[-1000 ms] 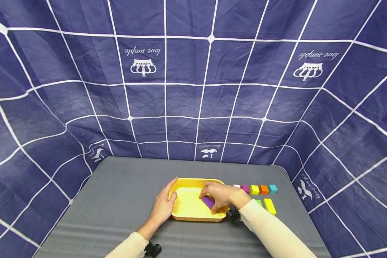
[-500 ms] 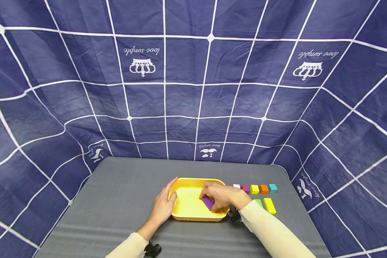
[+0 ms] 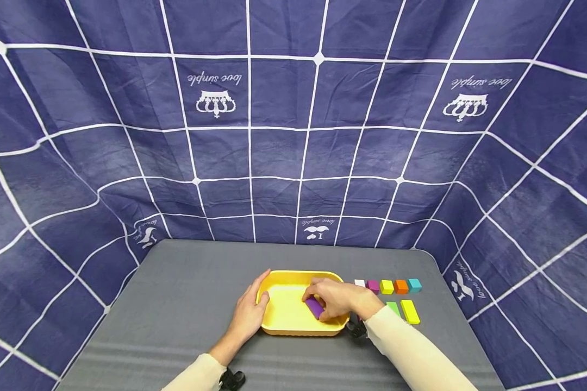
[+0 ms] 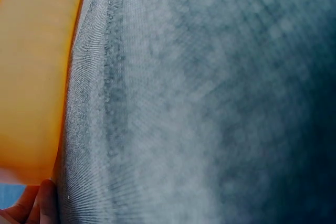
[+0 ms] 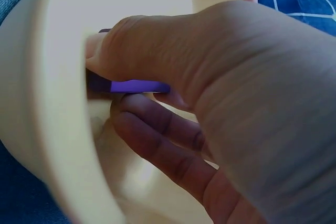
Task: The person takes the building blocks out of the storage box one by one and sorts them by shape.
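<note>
A yellow plastic tray [image 3: 298, 330] with raised sides sits on the grey table. At its left end my left hand [image 3: 247, 315] holds the wall, thumb over the rim and fingers along the outside; the left wrist view shows fingertips against the tray's outer wall [image 4: 31, 77]. My right hand [image 3: 333, 297] reaches into the right part of the tray and pinches a purple block [image 3: 314, 307] between thumb and fingers. In the right wrist view the thumb covers much of the purple block [image 5: 139, 86], close behind the tray's rim [image 5: 58, 103].
Right of the tray stands a row of small cubes: white [image 3: 359, 282], magenta [image 3: 373, 286], yellow [image 3: 386, 287], orange [image 3: 401, 287] and teal [image 3: 414, 285]. Nearer lie a green block [image 3: 393, 308] and a long yellow block [image 3: 410, 311]. A blue checked curtain [image 3: 293, 152] surrounds the table.
</note>
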Demonstrator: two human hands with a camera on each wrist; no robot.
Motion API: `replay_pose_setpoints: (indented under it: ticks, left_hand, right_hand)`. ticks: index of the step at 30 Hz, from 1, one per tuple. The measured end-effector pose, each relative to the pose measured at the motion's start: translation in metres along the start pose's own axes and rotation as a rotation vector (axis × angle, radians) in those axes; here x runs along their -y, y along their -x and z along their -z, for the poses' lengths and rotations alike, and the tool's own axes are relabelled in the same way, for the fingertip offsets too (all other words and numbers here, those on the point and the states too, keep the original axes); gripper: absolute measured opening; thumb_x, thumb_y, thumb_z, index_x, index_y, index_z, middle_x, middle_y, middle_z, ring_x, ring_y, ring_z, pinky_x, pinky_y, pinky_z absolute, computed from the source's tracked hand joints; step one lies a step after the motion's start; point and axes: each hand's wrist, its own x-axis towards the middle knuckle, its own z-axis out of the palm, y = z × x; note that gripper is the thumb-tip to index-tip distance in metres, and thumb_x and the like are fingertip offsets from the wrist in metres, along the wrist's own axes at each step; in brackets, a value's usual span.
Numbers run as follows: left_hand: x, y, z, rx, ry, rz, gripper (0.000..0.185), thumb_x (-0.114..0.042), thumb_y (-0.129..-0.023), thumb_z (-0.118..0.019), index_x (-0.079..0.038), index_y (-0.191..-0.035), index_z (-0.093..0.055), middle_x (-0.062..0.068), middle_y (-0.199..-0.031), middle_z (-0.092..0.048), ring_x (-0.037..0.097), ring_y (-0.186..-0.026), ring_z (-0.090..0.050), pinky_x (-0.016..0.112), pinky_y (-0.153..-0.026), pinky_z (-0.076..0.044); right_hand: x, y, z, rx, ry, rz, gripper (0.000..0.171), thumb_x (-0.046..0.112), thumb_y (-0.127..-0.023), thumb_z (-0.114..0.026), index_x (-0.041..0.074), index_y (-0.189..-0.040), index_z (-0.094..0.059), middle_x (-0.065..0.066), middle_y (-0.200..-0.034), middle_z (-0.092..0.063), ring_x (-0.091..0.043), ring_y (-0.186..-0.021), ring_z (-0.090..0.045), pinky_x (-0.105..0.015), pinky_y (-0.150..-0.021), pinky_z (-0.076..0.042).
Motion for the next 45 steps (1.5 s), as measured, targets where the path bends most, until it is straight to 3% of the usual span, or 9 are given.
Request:
replay_pose_setpoints:
  ticks: [13, 22, 31, 45]
  left_hand:
    - [-0.001, -0.001, 0.001, -0.004, -0.007, -0.002, 0.061, -0.013, -0.116, -0.061, -0.031, -0.174, -0.056, 0.014, -0.17, -0.066, 0.043, -0.157, -0.063, 0.069, -0.127, -0.052]
    - [-0.003, 0.0, 0.002, -0.008, -0.004, -0.003, 0.061, -0.014, -0.116, -0.061, -0.029, -0.174, -0.056, 0.013, -0.172, -0.064, 0.043, -0.16, -0.062, 0.069, -0.129, -0.05]
    - [-0.002, 0.0, 0.003, -0.003, -0.009, -0.006, 0.06, -0.014, -0.116, -0.061, -0.03, -0.174, -0.056, 0.015, -0.17, -0.066, 0.044, -0.157, -0.064, 0.07, -0.127, -0.052]
    - [-0.001, 0.002, 0.002, -0.003, -0.018, -0.001, 0.061, -0.014, -0.116, -0.061, -0.031, -0.174, -0.056, 0.015, -0.169, -0.066, 0.044, -0.156, -0.064, 0.07, -0.126, -0.052]
  right_hand:
    - [-0.002, 0.005, 0.002, -0.04, -0.062, 0.004, 0.055, 0.014, -0.091, -0.097, 0.013, -0.143, -0.08, -0.003, -0.117, -0.068, -0.006, -0.089, -0.062, -0.016, -0.082, -0.052]
    - [-0.003, 0.017, 0.005, -0.118, -0.053, 0.024, 0.059, 0.013, -0.09, -0.095, 0.01, -0.146, -0.077, -0.005, -0.12, -0.068, -0.002, -0.087, -0.058, -0.015, -0.08, -0.051]
    - [-0.006, 0.036, 0.009, -0.182, -0.102, 0.015, 0.057, 0.008, -0.092, -0.093, 0.005, -0.146, -0.076, -0.008, -0.126, -0.068, -0.02, -0.094, -0.069, -0.017, -0.081, -0.054]
    - [-0.013, 0.061, 0.018, -0.282, -0.064, 0.045, 0.056, 0.009, -0.092, -0.094, 0.009, -0.145, -0.077, -0.007, -0.127, -0.067, -0.012, -0.093, -0.067, -0.018, -0.082, -0.058]
